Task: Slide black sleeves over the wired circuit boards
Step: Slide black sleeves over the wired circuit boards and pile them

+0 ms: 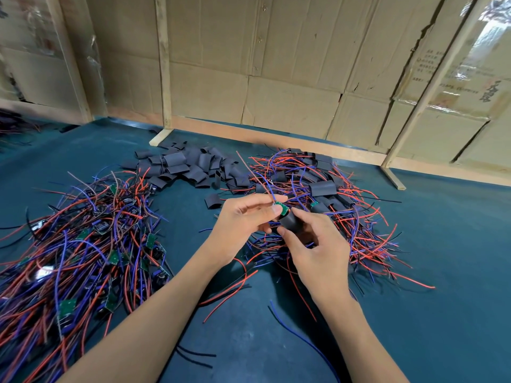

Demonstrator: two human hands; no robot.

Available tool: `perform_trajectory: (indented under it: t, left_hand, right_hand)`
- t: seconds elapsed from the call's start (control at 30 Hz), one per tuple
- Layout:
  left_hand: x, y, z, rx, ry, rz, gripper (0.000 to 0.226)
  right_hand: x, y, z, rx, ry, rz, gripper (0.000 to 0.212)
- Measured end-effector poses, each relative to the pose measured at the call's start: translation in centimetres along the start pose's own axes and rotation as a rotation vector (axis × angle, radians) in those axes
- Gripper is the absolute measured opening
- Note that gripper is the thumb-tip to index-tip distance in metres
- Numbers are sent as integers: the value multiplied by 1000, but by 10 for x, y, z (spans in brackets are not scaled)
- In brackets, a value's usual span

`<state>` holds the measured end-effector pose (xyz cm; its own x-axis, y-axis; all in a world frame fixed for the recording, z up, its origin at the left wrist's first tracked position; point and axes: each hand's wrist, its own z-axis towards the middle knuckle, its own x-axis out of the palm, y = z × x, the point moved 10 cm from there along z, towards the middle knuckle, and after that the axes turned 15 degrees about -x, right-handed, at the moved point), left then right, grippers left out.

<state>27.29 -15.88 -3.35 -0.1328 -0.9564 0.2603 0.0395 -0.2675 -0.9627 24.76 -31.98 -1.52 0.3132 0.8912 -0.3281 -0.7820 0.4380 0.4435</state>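
circuit board (281,208), green, shows only its upper end above the black sleeve (291,223), the rest hidden inside. left hand (243,225) pinches the board while right hand (318,250) grips the sleeve, above the teal table (442,272). the pair's long axis tilts up-left.

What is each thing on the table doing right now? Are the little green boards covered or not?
Left hand: pinches the green board.
Right hand: holds the black sleeve.
Green board: partly inside the sleeve, top poking out.
Black sleeve: partway over the board.
Left pile of boards: bare, no sleeves.
Pile of loose sleeves: empty, lying flat.
Right pile of boards: mostly sleeved.
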Motion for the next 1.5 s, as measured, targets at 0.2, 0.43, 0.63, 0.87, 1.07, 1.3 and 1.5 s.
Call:
perform_trajectory:
  t: [0.2,0.43,0.63,0.87,1.07,1.3,1.5]
  left_hand:
    - [0,0,1,7,-20,50,16]
    - [4,5,3,-19,17,-6,30]
    - [2,0,2,14,-37,115,33]
    - [4,-2,-1,16,-30,138,32]
    - [6,-1,0,31,-14,180,31]
    - [11,-8,-6,110,-39,396,33]
    - [10,-11,-8,114,-95,369,28]
  right_hand:
    - [-5,2,1,-6,-13,-29,39]
    - [-2,5,1,-43,-4,-46,39]
    - [1,3,0,-17,11,21,38]
    - [3,0,-2,32,-2,53,38]
    - [1,-7,-2,59,-6,83,36]
    - [-6,-4,2,-12,-22,29,35]
    - [-14,-3,2,-71,-76,-47,40]
